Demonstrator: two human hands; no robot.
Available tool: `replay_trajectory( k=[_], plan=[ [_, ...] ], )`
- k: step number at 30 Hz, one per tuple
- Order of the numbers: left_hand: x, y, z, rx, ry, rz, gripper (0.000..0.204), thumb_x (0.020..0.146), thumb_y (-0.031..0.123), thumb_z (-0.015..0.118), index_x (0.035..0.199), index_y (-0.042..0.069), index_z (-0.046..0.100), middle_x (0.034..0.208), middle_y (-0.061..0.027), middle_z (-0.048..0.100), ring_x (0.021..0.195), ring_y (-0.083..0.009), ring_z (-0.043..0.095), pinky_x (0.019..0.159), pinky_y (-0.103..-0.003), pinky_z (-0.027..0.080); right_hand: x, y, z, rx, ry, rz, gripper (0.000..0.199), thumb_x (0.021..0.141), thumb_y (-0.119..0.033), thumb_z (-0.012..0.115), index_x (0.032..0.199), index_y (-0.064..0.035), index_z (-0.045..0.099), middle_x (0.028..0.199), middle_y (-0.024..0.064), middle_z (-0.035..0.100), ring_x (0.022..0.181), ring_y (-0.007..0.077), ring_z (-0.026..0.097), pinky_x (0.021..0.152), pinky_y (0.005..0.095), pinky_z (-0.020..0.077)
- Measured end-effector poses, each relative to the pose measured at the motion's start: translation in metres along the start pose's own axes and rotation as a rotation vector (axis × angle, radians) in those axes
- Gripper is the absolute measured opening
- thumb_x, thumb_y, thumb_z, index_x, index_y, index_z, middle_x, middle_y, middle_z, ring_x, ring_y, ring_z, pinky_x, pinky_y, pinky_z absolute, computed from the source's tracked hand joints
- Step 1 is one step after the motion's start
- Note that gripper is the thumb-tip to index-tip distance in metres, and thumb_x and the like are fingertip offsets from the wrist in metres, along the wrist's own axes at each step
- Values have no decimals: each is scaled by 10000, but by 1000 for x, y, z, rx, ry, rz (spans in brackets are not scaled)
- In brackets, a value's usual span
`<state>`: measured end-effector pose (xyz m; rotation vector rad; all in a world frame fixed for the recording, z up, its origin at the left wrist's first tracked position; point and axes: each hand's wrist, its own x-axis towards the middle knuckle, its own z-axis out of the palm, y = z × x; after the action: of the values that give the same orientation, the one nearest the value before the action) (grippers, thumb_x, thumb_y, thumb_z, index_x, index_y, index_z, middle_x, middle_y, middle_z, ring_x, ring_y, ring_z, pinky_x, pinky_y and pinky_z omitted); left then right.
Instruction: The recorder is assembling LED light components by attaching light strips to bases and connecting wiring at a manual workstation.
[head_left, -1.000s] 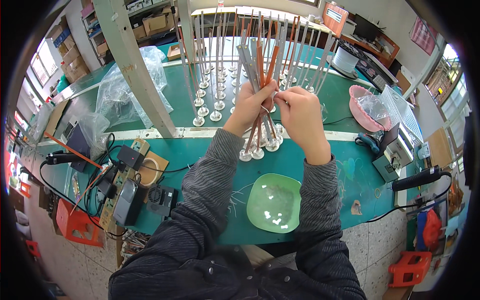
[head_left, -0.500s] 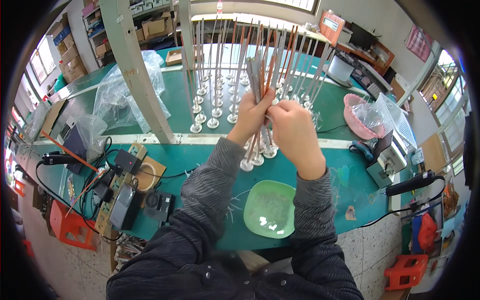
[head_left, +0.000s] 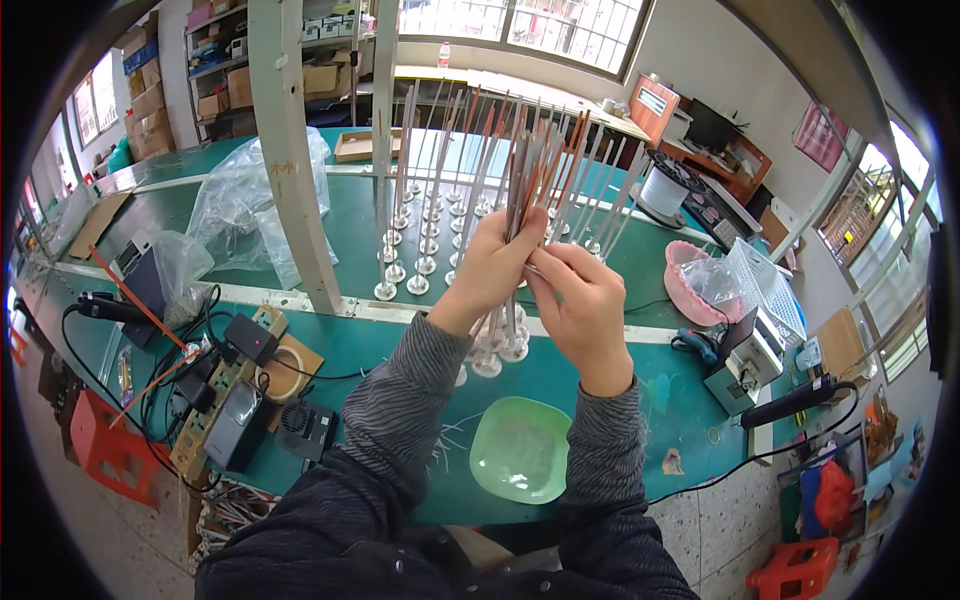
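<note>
Near the middle of the frame, above the green bench (head_left: 700, 390), the left hand (head_left: 490, 270) has its grip closed around a bundle of thin rods (head_left: 530, 175), grey and copper-coloured, that fan upward toward the top of the picture. The right hand (head_left: 585, 305) sits just beside it, its grip narrow, fingertips pinched on what looks like one rod low in the bundle; exactly which rod cannot be told. Below the hands, the rods' small white round bases (head_left: 495, 355) hang close above the bench. More such rods stand upright on their bases (head_left: 415, 265) in rows behind, toward upper centre. A pale green dish (head_left: 522, 448) lies at lower centre, a pink basket (head_left: 690, 290) with a clear bag to the right, power adapters and cables (head_left: 235, 385) at lower left. The rods look light, stiff and slender, likely to bend or tangle if squeezed near the tips; taking hold low, near the bases, seems the steadier place
</note>
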<state>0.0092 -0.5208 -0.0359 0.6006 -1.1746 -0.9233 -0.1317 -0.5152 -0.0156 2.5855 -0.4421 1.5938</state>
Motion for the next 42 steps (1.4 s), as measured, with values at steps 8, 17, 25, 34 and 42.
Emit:
replay_trajectory(
  k=[8, 17, 25, 34, 42],
  plan=[
    [-11, 28, 4, -4, -110, 54, 363, 1013, 404, 502, 910, 65, 579, 688, 64, 494, 589, -3, 450, 502, -173, 336, 3, -18, -3, -52, -70, 68, 196, 771, -11, 704, 945, 23, 622, 800, 96, 635, 541, 188, 578, 501, 289, 461],
    [-19, 42, 2, -154, -363, -119, 308, 1013, 322, 517, 1011, 18, 567, 832, -10, 550, 776, -68, 546, 630, -242, 450, 3, -18, -8, 307, -65, 107, 124, 825, -43, 681, 882, 38, 608, 708, 77, 621, 538, 109, 540, 503, 245, 414],
    [-21, 44, 4, -151, -257, -163, 477, 1001, 521, 447, 1075, 64, 562, 572, 106, 406, 444, 16, 327, 408, -178, 221, 8, -25, -31, 253, -209, 178, 98, 862, -44, 642, 843, 29, 580, 636, 54, 539, 525, 113, 497, 494, 250, 376],
    [-22, 43, 6, -111, -331, -145, 447, 1025, 477, 415, 1043, 57, 567, 649, 80, 456, 517, 21, 390, 445, -156, 250, 6, -37, -17, 97, -188, 192, 77, 896, -41, 573, 918, 28, 599, 663, 161, 573, 549, 336, 562, 509, 383, 434],
    [-17, 38, 7, -27, -288, 72, 375, 1006, 387, 512, 860, 49, 584, 657, 75, 440, 559, -7, 382, 485, -200, 283, 9, -41, -19, 86, -151, 53, 37, 869, 16, 570, 841, 34, 584, 618, 147, 538, 496, 311, 517, 480, 363, 390]
  ],
)
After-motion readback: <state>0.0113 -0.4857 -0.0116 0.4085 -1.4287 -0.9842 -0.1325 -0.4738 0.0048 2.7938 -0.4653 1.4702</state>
